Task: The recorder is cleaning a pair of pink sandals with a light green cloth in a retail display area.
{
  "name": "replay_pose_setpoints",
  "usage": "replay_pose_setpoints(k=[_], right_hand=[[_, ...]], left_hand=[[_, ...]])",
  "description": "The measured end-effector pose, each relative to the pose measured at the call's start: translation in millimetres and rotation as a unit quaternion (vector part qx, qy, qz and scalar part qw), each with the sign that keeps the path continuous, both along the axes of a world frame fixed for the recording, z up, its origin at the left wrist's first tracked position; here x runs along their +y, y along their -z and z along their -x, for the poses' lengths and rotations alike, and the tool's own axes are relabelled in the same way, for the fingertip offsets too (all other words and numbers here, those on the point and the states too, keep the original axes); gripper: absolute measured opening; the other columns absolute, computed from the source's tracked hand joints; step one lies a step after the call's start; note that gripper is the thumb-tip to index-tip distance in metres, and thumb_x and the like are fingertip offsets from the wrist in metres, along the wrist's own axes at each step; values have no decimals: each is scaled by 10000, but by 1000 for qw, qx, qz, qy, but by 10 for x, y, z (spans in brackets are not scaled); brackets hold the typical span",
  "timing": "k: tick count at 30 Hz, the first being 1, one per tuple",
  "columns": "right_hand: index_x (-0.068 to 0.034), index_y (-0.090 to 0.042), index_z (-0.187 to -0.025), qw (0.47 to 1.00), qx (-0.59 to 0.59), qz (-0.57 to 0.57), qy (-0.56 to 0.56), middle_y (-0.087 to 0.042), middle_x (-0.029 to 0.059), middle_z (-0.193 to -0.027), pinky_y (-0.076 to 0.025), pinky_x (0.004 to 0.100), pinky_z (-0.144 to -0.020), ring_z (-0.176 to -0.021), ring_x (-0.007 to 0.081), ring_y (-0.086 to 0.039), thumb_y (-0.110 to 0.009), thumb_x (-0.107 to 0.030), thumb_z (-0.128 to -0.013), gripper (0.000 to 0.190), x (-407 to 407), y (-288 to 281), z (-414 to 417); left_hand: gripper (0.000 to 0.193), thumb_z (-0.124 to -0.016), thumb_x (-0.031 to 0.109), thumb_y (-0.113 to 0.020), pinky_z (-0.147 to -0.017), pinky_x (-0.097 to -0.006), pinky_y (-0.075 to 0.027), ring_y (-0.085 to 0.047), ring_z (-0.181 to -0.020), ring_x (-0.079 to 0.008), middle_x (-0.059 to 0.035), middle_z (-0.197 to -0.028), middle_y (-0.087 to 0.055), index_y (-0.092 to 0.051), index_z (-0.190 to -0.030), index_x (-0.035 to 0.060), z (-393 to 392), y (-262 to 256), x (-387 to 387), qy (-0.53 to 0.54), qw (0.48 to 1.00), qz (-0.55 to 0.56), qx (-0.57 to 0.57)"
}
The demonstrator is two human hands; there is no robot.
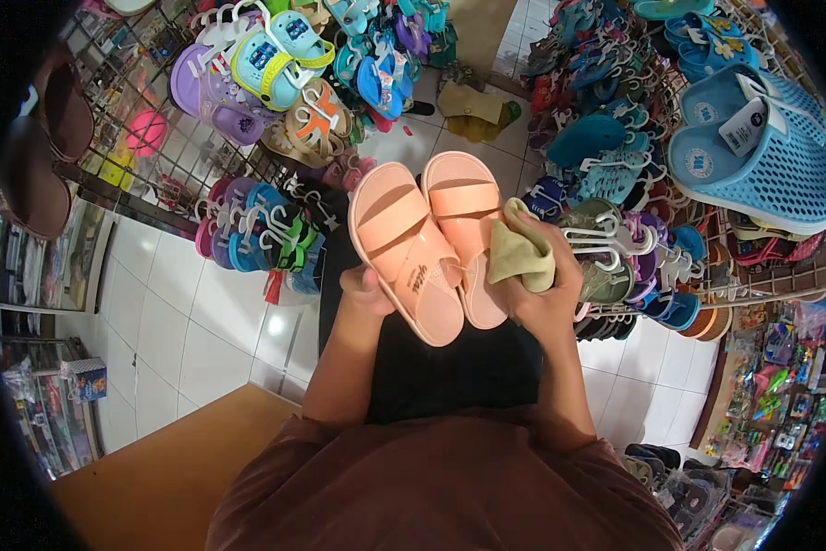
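Note:
A pair of peach slide sandals, the left one [402,255] nearer me and the right one [466,237] beside it, is held up in front of my body. My left hand [368,290] grips the left sandal's outer edge, thumb near the sole's rim. A folded pale green cloth [523,255] is in my right hand [547,279], pressed against the right sandal's side and strap. A thin tie seems to join the two sandals near their straps. The fingers under the soles are hidden.
Clogs on hangers [265,65] hang from a wire rack at upper left. Large blue clogs [750,151] hang at the right, beside racks of children's sandals [605,148]. A brown tabletop [178,468] lies at lower left. Packaged goods [778,392] line the right edge.

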State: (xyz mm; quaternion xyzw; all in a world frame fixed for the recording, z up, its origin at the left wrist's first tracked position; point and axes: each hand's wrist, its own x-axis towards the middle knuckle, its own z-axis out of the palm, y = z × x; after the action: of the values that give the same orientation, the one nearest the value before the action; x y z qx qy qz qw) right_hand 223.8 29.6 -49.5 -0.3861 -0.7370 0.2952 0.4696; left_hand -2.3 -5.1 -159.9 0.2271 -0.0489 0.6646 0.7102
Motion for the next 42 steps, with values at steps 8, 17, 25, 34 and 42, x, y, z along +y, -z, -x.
replay_pose_setpoints(k=[8, 17, 25, 34, 42], right_hand=[[-62, -619, -1373, 998, -35, 43, -31, -665, 171, -1157, -510, 394, -946, -1037, 325, -661, -836, -48, -715, 692, -3, -36, 44], [-40, -597, -1367, 994, -107, 11, -4, -621, 201, -1144, -526, 415, -900, -1019, 389, -641, -753, -72, -794, 594, -122, -168, 5], [-41, -649, -1313, 997, -69, -16, 19, -645, 189, -1088, -524, 401, -895, -974, 364, -656, -703, 38, -783, 538, -117, -102, 5], [1, -641, -1307, 997, 3, -27, 72, -686, 202, -1227, -495, 384, -1007, -1133, 332, -673, -613, 93, -810, 506, -91, 123, -14], [-24, -562, -1390, 999, -10, 44, 20, -648, 183, -1262, -492, 376, -1013, -1132, 288, -659, -714, 39, -841, 573, -62, -139, 21]], left_hand=[[1025, -653, 291, -851, -1054, -486, -530, -625, -1225, -377, -219, -1412, -563, -382, -1521, 17, -232, -128, 91, -60, 995, 66, -47], [1291, -610, 616, -889, -1154, -525, -454, -446, -1425, -412, -234, -1585, -367, -250, -1601, 88, -404, -256, 58, 4, 993, 54, 106], [1250, -665, 662, -872, -1122, -515, -477, -491, -1399, -358, -208, -1549, -435, -286, -1583, 49, -383, -225, 45, -34, 992, -38, 112], [1040, -771, 452, -863, -1141, -491, -462, -532, -1370, -325, -175, -1506, -509, -333, -1567, 41, -404, -295, -110, -44, 997, 48, 40], [1031, -688, 339, -855, -1122, -503, -485, -561, -1337, -350, -188, -1483, -526, -372, -1550, 49, -311, -107, 74, -13, 999, 41, -33]])
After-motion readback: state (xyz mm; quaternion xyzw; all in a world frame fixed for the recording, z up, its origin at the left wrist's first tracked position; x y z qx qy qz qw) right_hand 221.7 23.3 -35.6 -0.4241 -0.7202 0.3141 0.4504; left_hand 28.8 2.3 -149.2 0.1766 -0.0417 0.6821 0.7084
